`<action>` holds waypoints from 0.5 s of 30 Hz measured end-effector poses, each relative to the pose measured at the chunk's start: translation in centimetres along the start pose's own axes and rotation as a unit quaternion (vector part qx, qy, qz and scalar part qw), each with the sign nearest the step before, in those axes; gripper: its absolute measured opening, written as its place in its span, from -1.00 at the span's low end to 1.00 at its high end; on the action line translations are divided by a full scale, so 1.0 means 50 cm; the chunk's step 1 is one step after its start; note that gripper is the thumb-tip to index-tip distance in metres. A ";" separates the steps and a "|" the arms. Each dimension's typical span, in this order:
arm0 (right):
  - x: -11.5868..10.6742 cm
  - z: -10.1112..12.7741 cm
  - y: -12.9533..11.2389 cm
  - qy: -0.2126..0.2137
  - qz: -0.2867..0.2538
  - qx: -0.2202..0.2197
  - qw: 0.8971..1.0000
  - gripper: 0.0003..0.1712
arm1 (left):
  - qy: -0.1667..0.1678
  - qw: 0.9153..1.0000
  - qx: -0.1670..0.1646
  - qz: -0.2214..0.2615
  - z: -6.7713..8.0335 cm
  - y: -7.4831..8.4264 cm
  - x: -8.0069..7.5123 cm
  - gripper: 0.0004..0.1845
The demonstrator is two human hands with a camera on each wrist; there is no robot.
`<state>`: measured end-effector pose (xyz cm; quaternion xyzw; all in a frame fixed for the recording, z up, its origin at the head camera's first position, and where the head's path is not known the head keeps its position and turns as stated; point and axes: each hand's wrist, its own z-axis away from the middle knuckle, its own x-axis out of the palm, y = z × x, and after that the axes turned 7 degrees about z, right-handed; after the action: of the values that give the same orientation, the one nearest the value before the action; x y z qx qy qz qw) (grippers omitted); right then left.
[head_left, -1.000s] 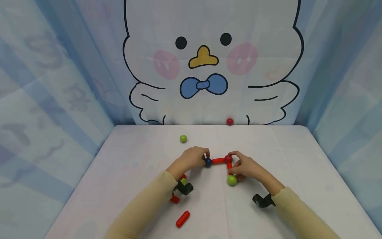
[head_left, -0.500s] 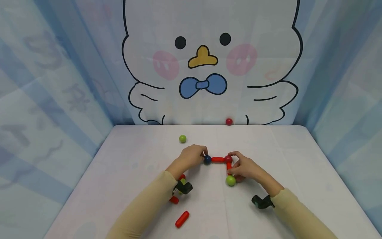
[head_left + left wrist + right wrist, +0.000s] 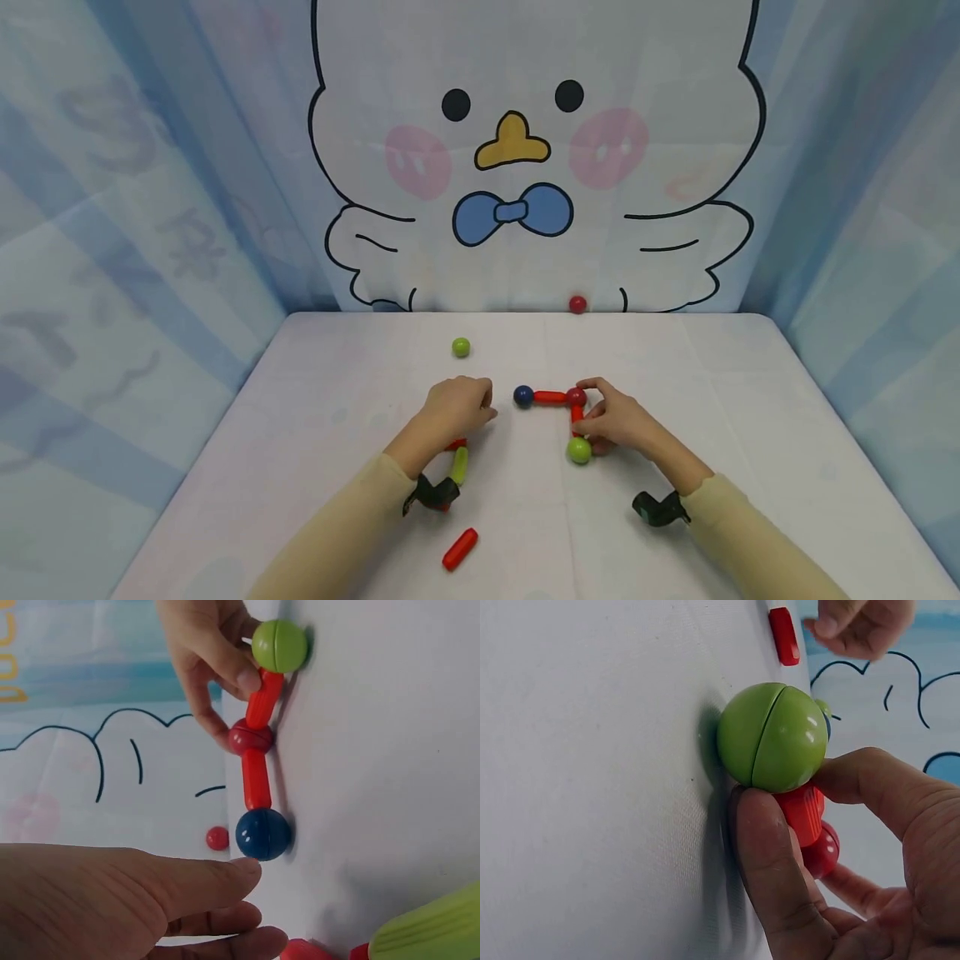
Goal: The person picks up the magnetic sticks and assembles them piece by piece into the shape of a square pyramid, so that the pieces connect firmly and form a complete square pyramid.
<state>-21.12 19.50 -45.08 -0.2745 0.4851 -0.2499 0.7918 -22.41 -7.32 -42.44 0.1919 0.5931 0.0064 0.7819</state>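
Two red rods join three balls in an L on the white table. A blue ball (image 3: 523, 396) is at the left end, a dark red ball (image 3: 576, 397) at the corner, and a green ball (image 3: 579, 451) at the near end. My right hand (image 3: 617, 421) pinches the near red rod (image 3: 264, 701) between thumb and fingers, one finger touching the dark red ball. My left hand (image 3: 454, 408) is left of the blue ball in the head view, apart from it, holding nothing, with fingers loosely bent.
A loose green ball (image 3: 461, 347) and a red ball (image 3: 577, 305) lie toward the back. By my left forearm are a yellow-green rod (image 3: 460, 466) and red pieces partly hidden by the arm. A red rod (image 3: 460, 549) lies nearer the front.
My left hand has let go of the blue ball and drawn back to the left. The right hand stays on the joined rods and balls, which have barely moved.
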 end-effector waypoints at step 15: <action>0.000 -0.001 0.005 -0.003 -0.010 0.003 1.000 -0.12 | -0.057 0.992 -0.051 -0.096 0.134 0.011 0.021 -0.65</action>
<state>-21.12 19.66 -45.26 -0.2774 0.4791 -0.2588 0.7915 -15.75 -8.53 -41.73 0.0942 0.5621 -0.0490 0.8202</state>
